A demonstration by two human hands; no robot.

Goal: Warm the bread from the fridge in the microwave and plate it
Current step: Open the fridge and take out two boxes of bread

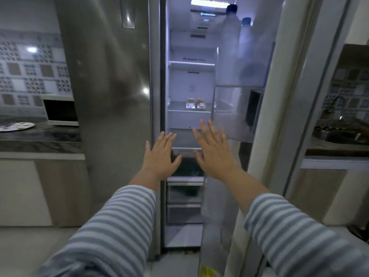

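— Kitchen at dim light: a tall steel side-by-side fridge (111,96) fills the middle, its right door (287,116) swung wide, the lit white compartment showing. How far along is the job, would you say?

— Barely begun. The door is open, and that is all I can count as done. Two small clear-wrapped pale bread pieces (196,103) sit side by side on a middle glass shelf (179,111), untouched. Fetching, warming and plating all remain.

— And the hands?

— Both empty, fingers straight and spread. The left hand (160,154) and the right hand (214,150) are raised in front of the opening, below the bread's shelf, touching nothing that I can see.

— Where must the bread go?

— The white microwave oven (61,110) stands on the dark stone desk (40,136) to the left, door closed, with a round patterned plate (17,126) just beside it.

— Room to move?

— The compartment is narrow: the closed left door's edge on one side, the open door's clear bins, holding two frosted plastic bottles (237,41), on the other. The shelf around the bread looks bare, so a straight reach should pass. I judge the shelf's front lip the thing to mind.
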